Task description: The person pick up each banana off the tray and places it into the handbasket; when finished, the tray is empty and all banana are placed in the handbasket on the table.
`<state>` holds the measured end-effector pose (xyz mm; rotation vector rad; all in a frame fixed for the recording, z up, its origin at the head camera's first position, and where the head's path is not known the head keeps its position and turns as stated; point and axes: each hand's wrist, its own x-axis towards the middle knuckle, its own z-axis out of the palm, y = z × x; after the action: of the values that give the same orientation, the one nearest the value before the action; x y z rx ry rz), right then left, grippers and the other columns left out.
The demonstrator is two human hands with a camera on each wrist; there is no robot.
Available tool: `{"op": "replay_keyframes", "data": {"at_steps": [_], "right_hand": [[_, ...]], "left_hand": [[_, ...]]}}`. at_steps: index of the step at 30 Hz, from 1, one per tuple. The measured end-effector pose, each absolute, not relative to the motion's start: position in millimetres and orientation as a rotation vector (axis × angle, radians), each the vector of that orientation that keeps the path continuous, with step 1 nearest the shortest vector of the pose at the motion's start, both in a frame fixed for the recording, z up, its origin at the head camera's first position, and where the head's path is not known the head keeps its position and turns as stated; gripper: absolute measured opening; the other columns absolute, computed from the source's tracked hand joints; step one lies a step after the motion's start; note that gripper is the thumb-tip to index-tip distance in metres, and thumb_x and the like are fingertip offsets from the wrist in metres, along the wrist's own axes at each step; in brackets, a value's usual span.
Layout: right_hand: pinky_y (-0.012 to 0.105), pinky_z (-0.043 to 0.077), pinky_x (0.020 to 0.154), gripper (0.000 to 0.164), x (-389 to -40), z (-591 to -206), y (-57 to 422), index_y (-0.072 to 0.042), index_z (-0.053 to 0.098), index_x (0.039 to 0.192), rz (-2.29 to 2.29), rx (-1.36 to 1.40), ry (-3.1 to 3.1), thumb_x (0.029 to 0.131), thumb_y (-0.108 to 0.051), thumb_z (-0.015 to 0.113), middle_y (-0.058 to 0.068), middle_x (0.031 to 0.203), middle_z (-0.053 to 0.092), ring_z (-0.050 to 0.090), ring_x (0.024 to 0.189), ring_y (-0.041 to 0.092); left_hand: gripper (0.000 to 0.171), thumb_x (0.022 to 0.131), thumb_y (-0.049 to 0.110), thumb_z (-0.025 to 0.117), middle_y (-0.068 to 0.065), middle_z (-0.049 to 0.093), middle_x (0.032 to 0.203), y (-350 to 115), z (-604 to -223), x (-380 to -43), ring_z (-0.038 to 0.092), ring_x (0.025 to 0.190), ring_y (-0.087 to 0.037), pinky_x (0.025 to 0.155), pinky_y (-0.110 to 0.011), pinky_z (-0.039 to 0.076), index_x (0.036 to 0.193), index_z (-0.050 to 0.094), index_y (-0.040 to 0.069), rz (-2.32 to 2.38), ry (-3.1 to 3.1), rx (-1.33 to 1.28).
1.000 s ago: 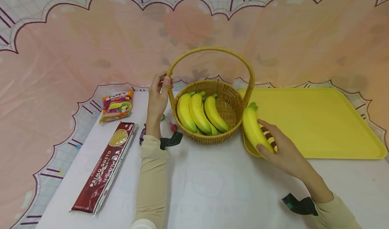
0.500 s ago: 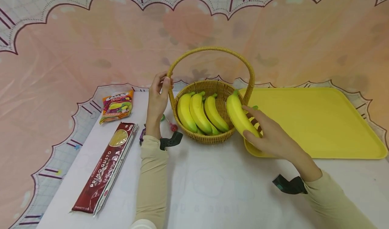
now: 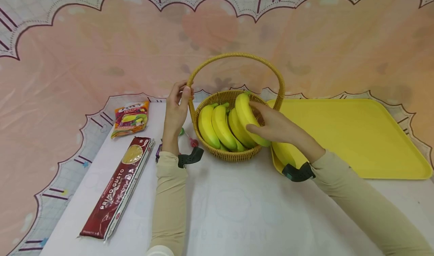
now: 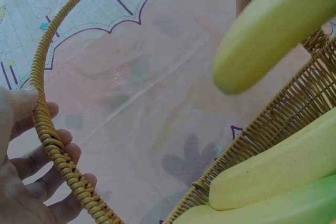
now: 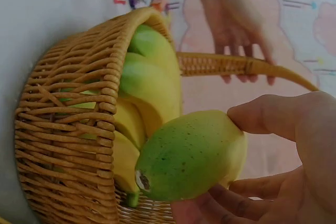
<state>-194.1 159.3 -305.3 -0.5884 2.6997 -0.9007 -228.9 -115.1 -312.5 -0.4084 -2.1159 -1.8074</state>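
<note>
My left hand (image 3: 177, 107) holds the left side of the wicker basket's arched handle (image 3: 237, 54), thumb in front and fingers behind. The basket (image 3: 234, 157) stands upright with several bananas (image 3: 221, 126) inside, lying side by side at its left and middle. Over the basket's right part, my right hand (image 3: 272, 124) grips one banana (image 3: 245, 111) between thumb and fingers. In the right wrist view, that banana's green tip (image 5: 168, 169) points toward the camera, close over the rim. The left wrist view shows the banana (image 4: 268, 35) raised above the basket's woven wall.
A yellow tray (image 3: 352, 135) lies right of the basket, with another banana (image 3: 284, 153) at its left end, partly under my right forearm. To the left are a red spaghetti pack (image 3: 116, 188), an orange candy bag (image 3: 130, 119) and a lollipop (image 3: 193, 142).
My right hand has carried the banana leftward from the tray's edge to over the basket, uncovering another banana on the tray. My left hand has stayed on the handle.
</note>
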Motion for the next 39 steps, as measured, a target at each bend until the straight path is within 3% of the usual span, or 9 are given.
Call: {"op": "replay_keyframes", "data": {"at_steps": [5, 11, 14, 22, 27, 34, 39], "right_hand": [[0.042, 0.048, 0.09, 0.078, -211.4, -307.2, 139.2, 0.001, 0.018, 0.149, -0.766, -0.605, 2.678, 0.091, -0.033, 0.058, 0.017, 0.131, 0.052, 0.057, 0.107, 0.028], [0.047, 0.032, 0.111, 0.082, -222.5, -312.6, 121.9, 0.004, 0.013, 0.149, -0.61, -0.54, 2.644, 0.092, -0.037, 0.055, 0.021, 0.15, 0.032, 0.038, 0.135, 0.034], [0.046, 0.03, 0.112, 0.082, -225.7, -317.9, 117.5, 0.005, 0.013, 0.149, -0.577, -0.514, 2.644, 0.093, -0.037, 0.055, 0.023, 0.15, 0.031, 0.034, 0.138, 0.036], [0.042, 0.044, 0.1, 0.084, -229.1, -336.4, 111.4, 0.006, 0.015, 0.148, -0.636, -0.497, 2.633, 0.09, -0.037, 0.059, 0.022, 0.131, 0.055, 0.056, 0.115, 0.029], [0.043, 0.046, 0.097, 0.082, -226.8, -339.9, 113.9, 0.005, 0.016, 0.148, -0.672, -0.506, 2.652, 0.091, -0.037, 0.058, 0.021, 0.129, 0.055, 0.056, 0.116, 0.03], [0.038, 0.049, 0.08, 0.071, -216.2, -340.9, 129.4, 0.001, 0.023, 0.147, -0.847, -0.513, 2.702, 0.093, -0.033, 0.055, 0.017, 0.119, 0.058, 0.059, 0.095, 0.027], [0.039, 0.049, 0.081, 0.066, -204.7, -337.8, 145.5, -0.005, 0.024, 0.148, -1.076, -0.503, 2.697, 0.095, -0.03, 0.055, 0.016, 0.122, 0.056, 0.058, 0.099, 0.027]], "left_hand": [[0.032, 0.1, 0.012, 0.043, 0.007, 0.053, 0.095, -116.3, -311.8, -229.6, 0.055, 0.089, -0.006, 0.093, -0.042, 0.047, 0.125, 0.05, -0.007, -1.805, -2.116, -0.418], [0.031, 0.1, 0.015, 0.044, 0.003, 0.054, 0.098, -120.5, -323.6, -239.5, 0.056, 0.092, -0.009, 0.091, -0.034, 0.05, 0.125, 0.052, -0.002, -1.804, -2.111, -0.427], [0.032, 0.1, 0.018, 0.045, 0.003, 0.054, 0.098, -123.4, -333.0, -247.5, 0.057, 0.092, -0.011, 0.091, -0.033, 0.05, 0.126, 0.052, 0.0, -1.797, -2.097, -0.443], [0.032, 0.099, 0.021, 0.047, 0.003, 0.055, 0.098, -124.3, -335.0, -250.0, 0.057, 0.093, -0.013, 0.09, -0.032, 0.05, 0.124, 0.054, 0.003, -1.798, -2.079, -0.459], [0.031, 0.1, 0.015, 0.046, 0.004, 0.054, 0.097, -121.3, -323.6, -241.3, 0.055, 0.092, -0.011, 0.091, -0.03, 0.049, 0.125, 0.052, -0.001, -1.821, -2.104, -0.44], [0.032, 0.1, 0.012, 0.044, 0.007, 0.052, 0.096, -117.4, -309.6, -230.2, 0.054, 0.091, -0.009, 0.09, -0.029, 0.048, 0.125, 0.05, -0.006, -1.8, -2.154, -0.414], [0.032, 0.1, 0.012, 0.044, 0.007, 0.052, 0.095, -118.1, -310.4, -230.1, 0.054, 0.09, -0.007, 0.089, -0.027, 0.048, 0.125, 0.05, -0.006, -1.8, -2.155, -0.409]]}}
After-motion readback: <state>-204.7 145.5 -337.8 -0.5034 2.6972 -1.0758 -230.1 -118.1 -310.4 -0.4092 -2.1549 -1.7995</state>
